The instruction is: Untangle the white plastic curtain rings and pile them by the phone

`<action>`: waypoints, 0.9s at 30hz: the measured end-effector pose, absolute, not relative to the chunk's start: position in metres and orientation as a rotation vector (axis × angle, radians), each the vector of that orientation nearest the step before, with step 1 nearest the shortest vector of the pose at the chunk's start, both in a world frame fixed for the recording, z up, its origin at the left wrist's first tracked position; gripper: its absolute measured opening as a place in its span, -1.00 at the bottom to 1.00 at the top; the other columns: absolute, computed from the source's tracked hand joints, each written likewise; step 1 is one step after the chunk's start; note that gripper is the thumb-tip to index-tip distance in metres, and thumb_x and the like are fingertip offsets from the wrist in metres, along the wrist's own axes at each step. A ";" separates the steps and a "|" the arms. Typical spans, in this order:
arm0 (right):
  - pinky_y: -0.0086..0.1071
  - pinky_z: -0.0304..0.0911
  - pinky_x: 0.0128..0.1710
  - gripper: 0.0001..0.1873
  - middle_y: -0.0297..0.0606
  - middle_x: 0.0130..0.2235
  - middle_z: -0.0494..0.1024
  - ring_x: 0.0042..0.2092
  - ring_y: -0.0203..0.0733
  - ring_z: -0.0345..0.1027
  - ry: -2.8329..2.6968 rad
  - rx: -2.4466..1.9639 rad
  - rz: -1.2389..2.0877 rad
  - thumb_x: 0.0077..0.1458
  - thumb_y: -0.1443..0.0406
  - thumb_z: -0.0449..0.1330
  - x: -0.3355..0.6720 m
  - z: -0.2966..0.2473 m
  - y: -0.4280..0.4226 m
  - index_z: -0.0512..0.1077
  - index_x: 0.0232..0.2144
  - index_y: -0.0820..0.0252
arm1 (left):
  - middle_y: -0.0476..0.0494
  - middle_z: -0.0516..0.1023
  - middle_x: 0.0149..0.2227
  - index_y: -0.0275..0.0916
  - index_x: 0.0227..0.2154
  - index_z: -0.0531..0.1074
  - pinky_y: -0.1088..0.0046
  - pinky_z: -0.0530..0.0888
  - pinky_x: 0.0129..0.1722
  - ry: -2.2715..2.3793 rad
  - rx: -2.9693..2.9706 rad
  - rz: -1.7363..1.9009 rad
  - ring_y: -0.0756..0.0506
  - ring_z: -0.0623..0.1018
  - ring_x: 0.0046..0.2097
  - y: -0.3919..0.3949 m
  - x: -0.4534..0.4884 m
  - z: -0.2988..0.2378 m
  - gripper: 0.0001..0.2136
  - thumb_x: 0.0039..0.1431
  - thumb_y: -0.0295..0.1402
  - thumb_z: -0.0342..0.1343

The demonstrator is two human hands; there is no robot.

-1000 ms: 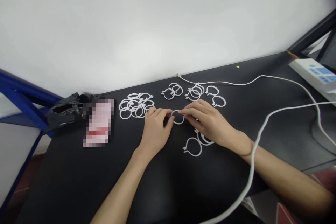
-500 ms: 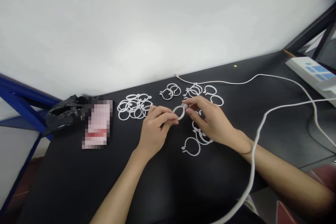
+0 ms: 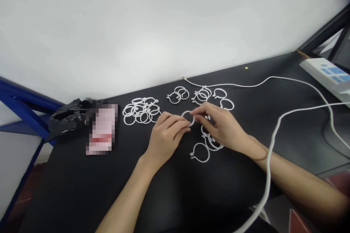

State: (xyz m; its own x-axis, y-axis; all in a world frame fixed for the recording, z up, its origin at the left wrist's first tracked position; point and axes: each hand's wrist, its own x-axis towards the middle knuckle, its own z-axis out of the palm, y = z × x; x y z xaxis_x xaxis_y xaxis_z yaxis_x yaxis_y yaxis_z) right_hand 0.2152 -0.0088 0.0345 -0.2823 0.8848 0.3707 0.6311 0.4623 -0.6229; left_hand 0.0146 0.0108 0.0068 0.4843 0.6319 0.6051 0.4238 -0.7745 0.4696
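Between my two hands is a white plastic snap ring [image 3: 187, 111], held up over the black table. My left hand [image 3: 165, 134] pinches its lower side with thumb and fingertips. On the ring's right side, the thumb and index finger of my right hand [image 3: 222, 127] close around it and cover its clasp. A loose open ring [image 3: 209, 153] lies in front of my right hand. Several more rings [image 3: 216, 149] lie partly hidden under that hand. Left of my left hand is a heap of overlapping white rings [image 3: 129, 124].
Behind my hands lie more rings [image 3: 225, 99] in small groups. A white cable [image 3: 237, 86] crosses the back; a thicker cord [image 3: 275, 131] passes over my right forearm. A power strip [image 3: 325, 74] stands right. A pixelated pink packet [image 3: 105, 120] and black plastic bag [image 3: 68, 116] lie left.
The clasp end that showed at my right fingertips is now covered by them. My left hand has shifted slightly right, and both hands still grip the same ring.
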 end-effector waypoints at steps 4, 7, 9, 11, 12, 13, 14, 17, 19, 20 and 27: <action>-0.44 0.37 -0.28 -0.91 -0.28 -0.28 0.54 -0.26 -0.29 0.46 -2.049 -1.200 0.395 0.26 0.37 0.12 0.214 0.032 -0.012 0.41 -0.20 0.20 | -0.08 0.60 -0.27 -0.21 -0.24 0.52 0.35 0.48 -0.17 0.918 2.488 1.162 -0.07 0.44 -0.21 0.009 0.015 0.008 -0.93 0.25 -0.44 0.16; -0.42 0.39 -0.24 -0.86 -0.28 -0.24 0.58 -0.24 -0.28 0.48 -2.020 -1.236 0.364 0.27 0.32 0.13 0.214 0.030 -0.012 0.43 -0.13 0.18 | -0.08 0.61 -0.27 -0.20 -0.24 0.52 0.32 0.46 -0.15 0.981 2.514 1.153 -0.08 0.45 -0.21 0.009 0.013 0.010 -0.92 0.27 -0.44 0.13; -0.38 0.40 -0.22 -0.76 -0.26 -0.18 0.59 -0.21 -0.25 0.50 -2.009 -1.308 0.329 0.26 0.28 0.14 0.215 0.029 -0.011 0.40 -0.02 0.17 | -0.08 0.61 -0.27 -0.18 -0.24 0.52 0.28 0.45 -0.13 1.088 2.543 1.169 -0.09 0.44 -0.22 0.013 0.009 0.010 -0.91 0.28 -0.44 0.12; -0.32 0.41 -0.25 -0.66 -0.22 -0.13 0.57 -0.18 -0.19 0.49 -2.022 -1.409 0.262 0.26 0.23 0.15 0.218 0.027 -0.008 0.36 0.06 0.17 | -0.10 0.60 -0.25 -0.18 -0.23 0.53 0.23 0.44 -0.13 1.254 2.571 1.194 -0.12 0.43 -0.20 0.018 0.003 0.009 -0.89 0.28 -0.44 0.11; -0.29 0.41 -0.26 -0.65 -0.19 -0.13 0.56 -0.16 -0.15 0.48 -2.037 -1.459 0.210 0.25 0.22 0.15 0.219 0.026 -0.007 0.36 0.07 0.18 | -0.13 0.59 -0.22 -0.18 -0.23 0.53 0.21 0.43 -0.13 1.346 2.582 1.199 -0.15 0.42 -0.18 0.021 -0.001 0.008 -0.88 0.28 -0.44 0.11; -0.26 0.41 -0.25 -0.66 -0.16 -0.13 0.55 -0.15 -0.10 0.46 -2.056 -1.503 0.148 0.25 0.22 0.14 0.221 0.025 -0.005 0.38 0.05 0.20 | -0.16 0.58 -0.18 -0.18 -0.23 0.54 0.17 0.43 -0.13 1.441 2.590 1.196 -0.18 0.41 -0.15 0.024 -0.005 0.006 -0.87 0.28 -0.44 0.10; -0.22 0.40 -0.23 -0.67 -0.13 -0.13 0.54 -0.13 -0.06 0.44 -2.077 -1.540 0.084 0.25 0.22 0.14 0.223 0.024 -0.004 0.40 0.02 0.23 | -0.20 0.57 -0.14 -0.18 -0.23 0.56 0.14 0.42 -0.13 1.532 2.596 1.175 -0.21 0.40 -0.12 0.027 -0.008 0.005 -0.87 0.28 -0.44 0.10; -0.14 0.37 -0.15 -0.69 -0.07 -0.16 0.54 -0.11 0.02 0.39 -2.145 -1.596 -0.072 0.25 0.22 0.14 0.226 0.021 -0.001 0.44 -0.04 0.31 | -0.28 0.50 -0.03 -0.16 -0.25 0.58 0.07 0.39 -0.17 1.748 2.589 1.057 -0.30 0.37 -0.06 0.032 -0.017 0.000 -0.85 0.27 -0.41 0.10; -0.12 0.35 -0.12 -0.68 -0.06 -0.16 0.53 -0.12 0.03 0.37 -2.186 -1.614 -0.114 0.25 0.22 0.13 0.227 0.019 -0.001 0.45 -0.06 0.33 | -0.29 0.48 -0.01 -0.15 -0.25 0.59 0.04 0.37 -0.20 1.827 2.580 0.996 -0.33 0.36 -0.05 0.033 -0.019 -0.001 -0.85 0.26 -0.40 0.11; -0.12 0.35 -0.11 -0.68 -0.05 -0.16 0.53 -0.12 0.04 0.36 -2.200 -1.627 -0.127 0.25 0.21 0.13 0.227 0.019 -0.001 0.45 -0.06 0.33 | -0.30 0.47 0.00 -0.15 -0.25 0.59 0.03 0.37 -0.20 1.847 2.578 0.976 -0.34 0.36 -0.05 0.033 -0.020 -0.002 -0.86 0.25 -0.40 0.12; -0.07 0.28 -0.14 -0.57 -0.02 -0.17 0.51 -0.14 0.09 0.34 -2.174 -1.798 -0.242 0.15 0.08 0.20 0.229 0.020 -0.002 0.45 -0.06 0.26 | -0.29 0.49 -0.01 -0.15 -0.22 0.54 0.01 0.36 -0.18 1.819 2.575 1.005 -0.36 0.36 -0.03 0.030 -0.014 0.002 -0.85 0.25 -0.44 0.09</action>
